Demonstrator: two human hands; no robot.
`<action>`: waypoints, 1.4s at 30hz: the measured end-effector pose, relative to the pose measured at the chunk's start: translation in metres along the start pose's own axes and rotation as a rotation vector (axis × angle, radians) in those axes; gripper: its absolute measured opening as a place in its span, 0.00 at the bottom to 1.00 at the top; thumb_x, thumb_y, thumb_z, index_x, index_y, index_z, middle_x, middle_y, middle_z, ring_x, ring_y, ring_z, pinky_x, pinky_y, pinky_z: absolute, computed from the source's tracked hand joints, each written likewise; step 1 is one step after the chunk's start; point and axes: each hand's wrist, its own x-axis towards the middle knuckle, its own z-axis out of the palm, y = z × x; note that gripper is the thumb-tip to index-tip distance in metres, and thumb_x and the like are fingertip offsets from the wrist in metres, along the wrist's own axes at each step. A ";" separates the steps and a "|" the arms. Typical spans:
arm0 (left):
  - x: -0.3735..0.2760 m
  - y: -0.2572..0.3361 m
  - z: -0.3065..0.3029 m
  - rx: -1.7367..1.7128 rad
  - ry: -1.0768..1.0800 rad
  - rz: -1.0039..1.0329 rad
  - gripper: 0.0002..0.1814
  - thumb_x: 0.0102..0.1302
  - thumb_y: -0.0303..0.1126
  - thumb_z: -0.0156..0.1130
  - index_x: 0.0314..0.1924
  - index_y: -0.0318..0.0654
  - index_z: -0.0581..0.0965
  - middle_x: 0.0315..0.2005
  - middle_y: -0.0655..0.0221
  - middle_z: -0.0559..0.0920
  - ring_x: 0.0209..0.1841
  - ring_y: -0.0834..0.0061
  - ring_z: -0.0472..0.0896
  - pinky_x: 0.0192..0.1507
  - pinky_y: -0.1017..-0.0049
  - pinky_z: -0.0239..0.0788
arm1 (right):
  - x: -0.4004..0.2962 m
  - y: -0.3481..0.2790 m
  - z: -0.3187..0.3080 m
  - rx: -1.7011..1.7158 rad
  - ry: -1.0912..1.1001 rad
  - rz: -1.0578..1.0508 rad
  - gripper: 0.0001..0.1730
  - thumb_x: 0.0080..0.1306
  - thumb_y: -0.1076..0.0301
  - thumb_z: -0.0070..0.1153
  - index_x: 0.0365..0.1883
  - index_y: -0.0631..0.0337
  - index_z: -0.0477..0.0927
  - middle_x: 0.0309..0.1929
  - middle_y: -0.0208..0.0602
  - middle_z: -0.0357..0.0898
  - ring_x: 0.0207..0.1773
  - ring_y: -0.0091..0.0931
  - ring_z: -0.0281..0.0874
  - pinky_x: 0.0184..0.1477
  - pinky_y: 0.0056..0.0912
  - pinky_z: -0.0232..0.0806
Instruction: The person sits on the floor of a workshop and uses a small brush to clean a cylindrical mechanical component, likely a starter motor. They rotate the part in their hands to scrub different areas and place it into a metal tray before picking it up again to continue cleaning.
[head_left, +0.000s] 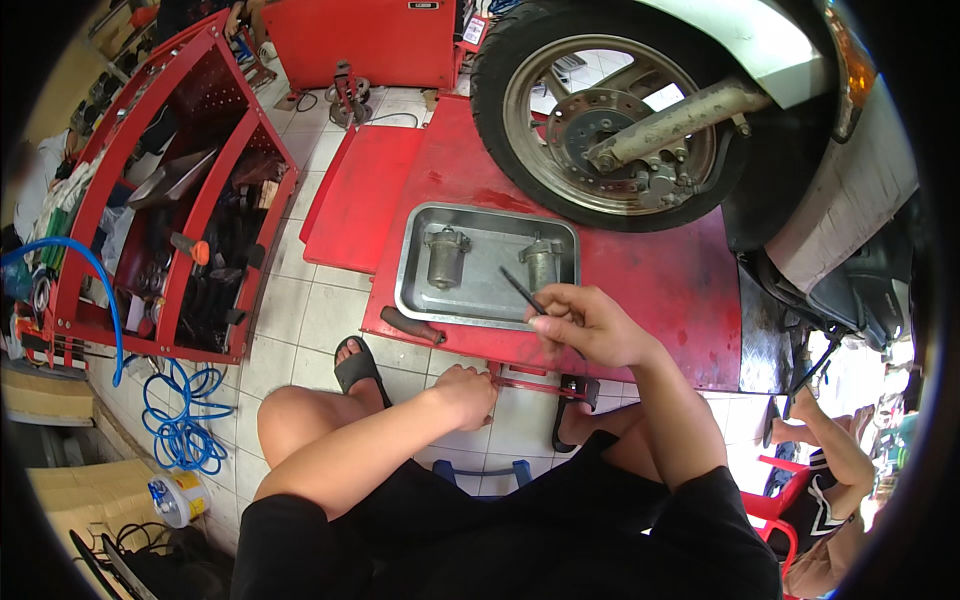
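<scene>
My right hand (589, 326) is raised over the near right edge of a metal tray (487, 309), pinching a slim dark rod (521, 289) between thumb and fingers. The rod's tip points up and left over the tray. Two worn cylindrical metal motors (447, 259), which look like starter motors, stand apart in the tray; the right-hand motor (541, 262) is partly behind my fingers. Below the tray, my left hand (463, 394) hangs with curled fingers beside a red metal bar (529, 388). Whether it grips anything is hidden.
The tray rests on a red lift platform (645, 300), beside a scooter's front wheel (615, 127). A brown tool handle (411, 324) lies at the platform's near edge. Left are a red tool cart (217, 180) and coiled blue hose (184, 427). Another person (832, 480) sits at right.
</scene>
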 end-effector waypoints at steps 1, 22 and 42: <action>-0.001 -0.001 0.001 -0.005 -0.027 -0.018 0.28 0.65 0.49 0.63 0.55 0.34 0.77 0.53 0.59 0.79 0.57 0.59 0.78 0.58 0.59 0.69 | 0.001 -0.001 0.006 0.258 0.022 -0.004 0.27 0.75 0.47 0.51 0.29 0.64 0.75 0.22 0.35 0.79 0.24 0.29 0.75 0.33 0.35 0.68; 0.001 0.019 0.009 0.027 -0.183 0.057 0.27 0.65 0.49 0.64 0.55 0.34 0.78 0.53 0.59 0.82 0.55 0.60 0.81 0.56 0.60 0.72 | 0.064 0.072 0.125 0.970 0.201 0.444 0.14 0.78 0.55 0.47 0.37 0.54 0.69 0.17 0.16 0.52 0.16 0.14 0.44 0.17 0.24 0.42; 0.002 0.020 0.018 0.054 -0.139 0.017 0.24 0.62 0.47 0.67 0.53 0.40 0.81 0.54 0.64 0.82 0.55 0.65 0.82 0.53 0.63 0.73 | 0.063 0.066 0.114 0.700 0.199 0.397 0.20 0.79 0.55 0.41 0.53 0.63 0.77 0.28 0.30 0.71 0.20 0.18 0.59 0.22 0.26 0.58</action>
